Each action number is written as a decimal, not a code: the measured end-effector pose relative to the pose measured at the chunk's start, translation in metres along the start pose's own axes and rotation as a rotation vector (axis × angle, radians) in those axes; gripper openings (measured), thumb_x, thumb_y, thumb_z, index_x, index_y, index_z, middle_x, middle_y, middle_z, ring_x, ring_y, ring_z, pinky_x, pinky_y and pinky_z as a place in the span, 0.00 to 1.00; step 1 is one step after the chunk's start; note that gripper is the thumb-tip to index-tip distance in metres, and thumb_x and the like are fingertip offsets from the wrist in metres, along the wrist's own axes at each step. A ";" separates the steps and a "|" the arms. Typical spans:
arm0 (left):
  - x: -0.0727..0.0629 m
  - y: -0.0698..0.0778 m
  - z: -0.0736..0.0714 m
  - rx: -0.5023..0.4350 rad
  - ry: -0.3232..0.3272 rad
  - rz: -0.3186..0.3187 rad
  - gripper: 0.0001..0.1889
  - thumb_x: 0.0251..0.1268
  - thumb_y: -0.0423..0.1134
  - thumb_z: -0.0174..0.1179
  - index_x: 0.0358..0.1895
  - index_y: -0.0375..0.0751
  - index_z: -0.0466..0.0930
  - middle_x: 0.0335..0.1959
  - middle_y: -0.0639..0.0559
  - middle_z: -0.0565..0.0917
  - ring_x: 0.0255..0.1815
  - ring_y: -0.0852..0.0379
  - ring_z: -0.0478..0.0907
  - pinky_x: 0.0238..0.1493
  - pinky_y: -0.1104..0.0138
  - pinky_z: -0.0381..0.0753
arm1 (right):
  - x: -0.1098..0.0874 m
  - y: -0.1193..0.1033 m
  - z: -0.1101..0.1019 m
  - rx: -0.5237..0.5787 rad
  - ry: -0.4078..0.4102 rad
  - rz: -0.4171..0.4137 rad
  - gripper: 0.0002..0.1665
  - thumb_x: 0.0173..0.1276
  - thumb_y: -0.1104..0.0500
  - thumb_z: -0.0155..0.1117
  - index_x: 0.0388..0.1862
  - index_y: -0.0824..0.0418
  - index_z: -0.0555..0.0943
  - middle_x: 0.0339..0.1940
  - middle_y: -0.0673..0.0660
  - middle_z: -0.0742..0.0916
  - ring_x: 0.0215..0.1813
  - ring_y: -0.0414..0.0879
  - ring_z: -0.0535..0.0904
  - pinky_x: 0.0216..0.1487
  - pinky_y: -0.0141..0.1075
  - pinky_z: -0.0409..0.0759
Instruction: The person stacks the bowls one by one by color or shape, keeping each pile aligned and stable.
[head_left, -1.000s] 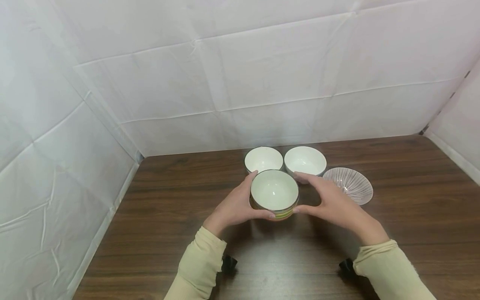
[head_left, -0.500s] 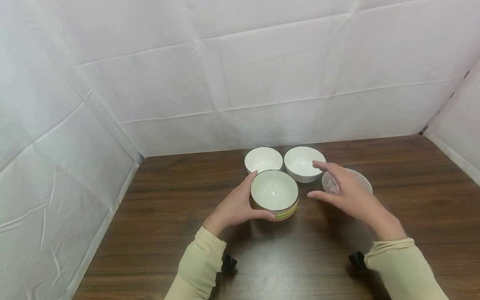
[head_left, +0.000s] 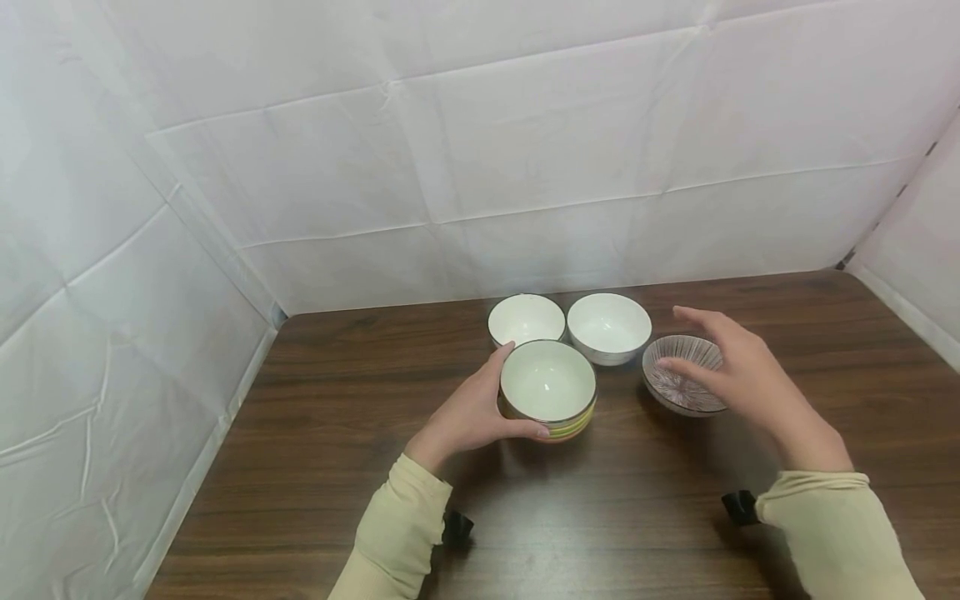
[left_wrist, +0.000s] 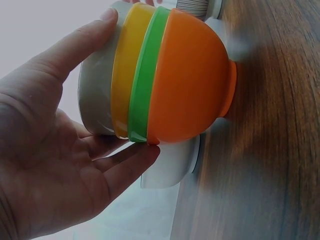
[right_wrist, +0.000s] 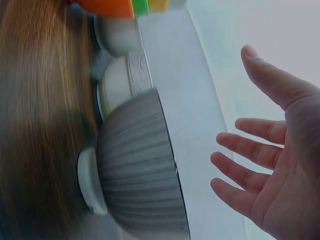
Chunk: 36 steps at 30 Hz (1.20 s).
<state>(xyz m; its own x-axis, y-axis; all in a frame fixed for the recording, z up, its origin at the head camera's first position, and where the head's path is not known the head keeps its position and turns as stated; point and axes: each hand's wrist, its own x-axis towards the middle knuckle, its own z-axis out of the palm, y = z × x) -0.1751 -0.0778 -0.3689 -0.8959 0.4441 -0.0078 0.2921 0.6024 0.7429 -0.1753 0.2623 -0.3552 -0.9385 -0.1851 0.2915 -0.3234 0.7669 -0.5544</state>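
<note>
Several bowls stand nested in one stack: an orange bowl outermost at the bottom, then a green bowl, a yellow bowl and a grey-white bowl on top. My left hand grips this stack from its left side, thumb at the near side and fingers round the far side. To the right, a bowl with thin dark stripes sits upright on the table. Over its right side hovers my right hand, fingers spread and holding nothing; the right wrist view shows it apart from the striped bowl.
Two white bowls, a left one and a right one, stand side by side behind the stack. The dark wooden table ends at a white cloth wall at the back.
My right hand has let go of the stack and moved right, over the striped bowl. The striped bowl now looks more level. My left hand and the stack have stayed in place.
</note>
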 end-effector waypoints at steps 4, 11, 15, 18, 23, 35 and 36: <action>-0.001 0.000 0.000 -0.003 0.002 0.000 0.61 0.44 0.53 0.79 0.80 0.46 0.48 0.75 0.49 0.66 0.74 0.50 0.67 0.73 0.52 0.68 | 0.000 0.009 -0.004 0.004 -0.005 0.022 0.45 0.65 0.46 0.71 0.74 0.62 0.66 0.70 0.68 0.75 0.70 0.70 0.68 0.65 0.67 0.65; -0.001 0.000 0.000 -0.004 0.001 -0.005 0.61 0.44 0.53 0.79 0.80 0.46 0.48 0.75 0.49 0.65 0.74 0.50 0.66 0.73 0.51 0.67 | -0.001 0.024 -0.005 0.002 -0.021 0.057 0.40 0.70 0.47 0.66 0.74 0.65 0.65 0.70 0.72 0.74 0.69 0.72 0.68 0.64 0.67 0.66; -0.001 0.000 0.000 -0.005 0.001 -0.004 0.61 0.44 0.53 0.79 0.80 0.46 0.48 0.76 0.49 0.65 0.74 0.50 0.66 0.73 0.51 0.67 | -0.001 0.031 -0.003 -0.011 -0.015 0.057 0.37 0.72 0.49 0.63 0.73 0.66 0.66 0.69 0.73 0.74 0.68 0.74 0.68 0.63 0.68 0.66; 0.000 0.000 0.000 -0.005 0.000 -0.003 0.61 0.44 0.53 0.79 0.80 0.46 0.48 0.76 0.49 0.65 0.74 0.50 0.66 0.74 0.51 0.67 | -0.002 0.036 -0.002 -0.002 -0.004 0.056 0.34 0.74 0.51 0.61 0.72 0.67 0.67 0.68 0.73 0.74 0.66 0.74 0.70 0.62 0.68 0.67; -0.001 -0.001 0.000 -0.007 0.002 -0.006 0.61 0.44 0.53 0.79 0.80 0.46 0.48 0.76 0.49 0.65 0.74 0.50 0.66 0.73 0.51 0.67 | -0.003 0.043 -0.002 0.018 -0.002 0.068 0.31 0.77 0.53 0.57 0.72 0.68 0.67 0.68 0.75 0.74 0.64 0.75 0.71 0.61 0.68 0.69; -0.001 0.000 0.000 0.008 0.002 -0.018 0.61 0.45 0.54 0.79 0.80 0.46 0.48 0.77 0.49 0.63 0.75 0.50 0.65 0.74 0.52 0.67 | -0.002 0.052 0.002 -0.019 -0.008 0.107 0.24 0.80 0.56 0.49 0.67 0.70 0.71 0.62 0.76 0.78 0.61 0.74 0.75 0.57 0.68 0.71; -0.001 0.000 0.000 0.009 0.002 -0.018 0.61 0.45 0.54 0.79 0.80 0.46 0.47 0.77 0.49 0.63 0.75 0.50 0.65 0.74 0.52 0.67 | -0.002 0.053 0.002 -0.024 -0.013 0.116 0.24 0.80 0.56 0.49 0.66 0.69 0.72 0.63 0.76 0.78 0.62 0.74 0.74 0.58 0.68 0.70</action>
<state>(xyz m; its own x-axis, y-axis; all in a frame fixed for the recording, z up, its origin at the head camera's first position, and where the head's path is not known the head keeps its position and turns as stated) -0.1743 -0.0779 -0.3691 -0.9018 0.4317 -0.0200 0.2785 0.6160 0.7369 -0.1905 0.3025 -0.3870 -0.9710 -0.1016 0.2165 -0.2095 0.7979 -0.5653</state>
